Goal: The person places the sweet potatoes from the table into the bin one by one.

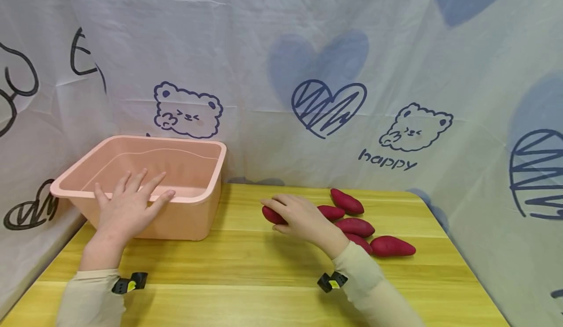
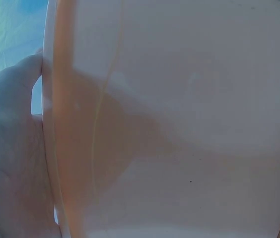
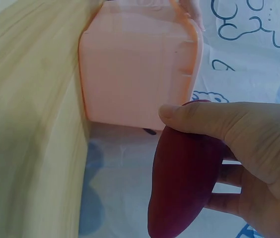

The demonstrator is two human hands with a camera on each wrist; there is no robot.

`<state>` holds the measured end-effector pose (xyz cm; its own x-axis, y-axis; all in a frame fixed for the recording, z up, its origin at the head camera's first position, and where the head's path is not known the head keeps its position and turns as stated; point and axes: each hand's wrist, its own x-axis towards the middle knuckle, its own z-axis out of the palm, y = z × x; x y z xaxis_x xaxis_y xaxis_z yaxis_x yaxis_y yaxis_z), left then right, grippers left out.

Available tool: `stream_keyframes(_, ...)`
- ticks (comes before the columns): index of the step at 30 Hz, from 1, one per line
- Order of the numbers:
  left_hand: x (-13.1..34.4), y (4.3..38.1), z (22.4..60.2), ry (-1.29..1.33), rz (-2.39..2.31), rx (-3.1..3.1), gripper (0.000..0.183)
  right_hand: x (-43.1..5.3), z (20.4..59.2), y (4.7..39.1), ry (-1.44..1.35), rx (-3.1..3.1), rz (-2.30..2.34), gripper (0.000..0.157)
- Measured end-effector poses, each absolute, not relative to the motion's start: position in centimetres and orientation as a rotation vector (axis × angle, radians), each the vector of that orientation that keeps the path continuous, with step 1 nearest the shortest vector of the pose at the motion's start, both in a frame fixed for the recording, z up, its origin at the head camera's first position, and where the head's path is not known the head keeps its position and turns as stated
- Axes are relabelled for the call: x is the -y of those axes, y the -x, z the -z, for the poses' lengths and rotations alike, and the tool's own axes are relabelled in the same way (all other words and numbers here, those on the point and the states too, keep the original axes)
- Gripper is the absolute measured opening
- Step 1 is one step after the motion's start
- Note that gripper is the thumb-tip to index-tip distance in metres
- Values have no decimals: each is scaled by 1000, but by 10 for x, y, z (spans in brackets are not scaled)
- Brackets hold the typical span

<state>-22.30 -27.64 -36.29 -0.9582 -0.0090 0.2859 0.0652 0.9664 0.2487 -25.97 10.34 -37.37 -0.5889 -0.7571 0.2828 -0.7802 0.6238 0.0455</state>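
Note:
A pink plastic basin stands at the left of the wooden table. My left hand lies at its near rim, fingers straight and spread over the opening. In the left wrist view the basin's inside shows pale and bare, with that hand along the rim. My right hand grips a red-skinned sweet potato, thumb on one side and fingers on the other. In the head view it is held to the right of the basin, partly covered by the hand. More sweet potatoes lie beyond the right wrist.
The yellowish wooden table runs back to a white cloth printed with hearts and bears, which hangs behind and along both sides. Several sweet potatoes are grouped close together on the table's right half, one of them near the back edge.

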Motion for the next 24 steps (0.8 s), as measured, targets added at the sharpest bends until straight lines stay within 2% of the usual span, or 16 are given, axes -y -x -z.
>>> stream_keyframes(24,276,223,363,40,367,2823,72,-60,341,275,-1289,2428,-167,62)
